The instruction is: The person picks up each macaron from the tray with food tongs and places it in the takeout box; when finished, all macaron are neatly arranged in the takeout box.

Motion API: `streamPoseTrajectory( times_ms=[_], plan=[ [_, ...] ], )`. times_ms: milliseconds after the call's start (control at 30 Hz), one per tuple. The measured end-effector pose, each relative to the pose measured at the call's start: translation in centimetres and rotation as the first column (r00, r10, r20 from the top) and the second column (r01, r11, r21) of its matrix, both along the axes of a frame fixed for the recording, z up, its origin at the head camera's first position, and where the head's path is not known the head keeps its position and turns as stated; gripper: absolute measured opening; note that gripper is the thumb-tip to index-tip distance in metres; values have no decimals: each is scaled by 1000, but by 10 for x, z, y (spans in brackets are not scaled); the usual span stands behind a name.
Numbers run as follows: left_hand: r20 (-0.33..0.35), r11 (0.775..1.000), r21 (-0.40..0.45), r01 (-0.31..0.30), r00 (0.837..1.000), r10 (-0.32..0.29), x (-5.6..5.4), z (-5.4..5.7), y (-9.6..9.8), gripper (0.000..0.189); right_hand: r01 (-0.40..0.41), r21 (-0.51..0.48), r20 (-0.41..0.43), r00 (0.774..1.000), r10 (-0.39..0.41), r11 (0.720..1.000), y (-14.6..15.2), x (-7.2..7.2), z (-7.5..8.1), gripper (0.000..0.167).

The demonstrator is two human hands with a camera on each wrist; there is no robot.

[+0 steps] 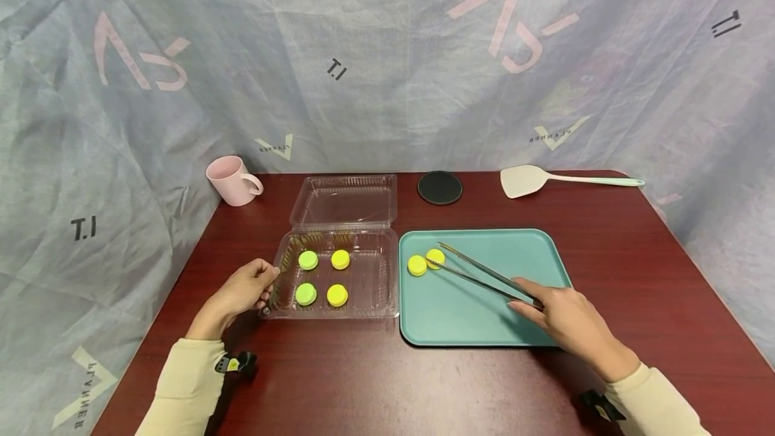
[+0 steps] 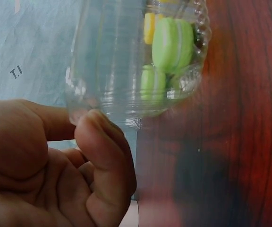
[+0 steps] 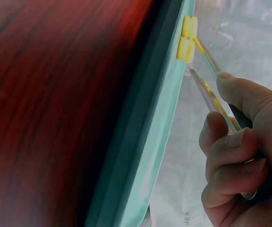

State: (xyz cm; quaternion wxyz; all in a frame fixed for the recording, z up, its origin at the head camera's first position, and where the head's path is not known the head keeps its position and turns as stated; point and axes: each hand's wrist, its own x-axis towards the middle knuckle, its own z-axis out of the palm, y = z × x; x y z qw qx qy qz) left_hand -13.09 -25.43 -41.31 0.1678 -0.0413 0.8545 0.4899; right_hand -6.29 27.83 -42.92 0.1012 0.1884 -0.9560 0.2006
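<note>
My left hand (image 1: 245, 286) pinches the left rim of a clear plastic clamshell box (image 1: 366, 288) between thumb and fingers. Two green macarons (image 1: 306, 294) and two yellow macarons (image 1: 337, 295) sit in its left and middle parts; in the left wrist view the green macarons (image 2: 173, 45) show through the wall. With my right hand (image 1: 569, 318) I hold metal tongs (image 1: 484, 286), their arms spread apart. The tips lie around or right beside one yellow macaron (image 1: 436, 258) on a teal tray (image 1: 484, 325). Another yellow macaron (image 1: 416, 266) lies just left of it.
The box's lid (image 1: 345, 200) is folded back behind it. A pink mug (image 1: 233, 180) stands at the back left, a black round coaster (image 1: 439, 188) at the back middle, and a white spatula (image 1: 527, 180) at the back right. A grey cloth (image 1: 387, 86) hangs behind the table.
</note>
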Motion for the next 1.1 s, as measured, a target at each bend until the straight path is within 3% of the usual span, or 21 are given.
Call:
streamPoseTrajectory(
  times_ms=[667,900,1100],
  plan=[
    [0,1000,25,-1,1000,1,1,1,1,21,-24,12,18,1000,24,1000,-1,0,-8,32],
    [0,1000,26,-10,1000,10,1,0,1,20,4,20,-29,1000,-3,1000,2,2,-6,35],
    [-2,1000,29,9,1000,-9,2,1,1,20,22,6,-14,1000,-22,1000,3,2,-3,37]
  ],
)
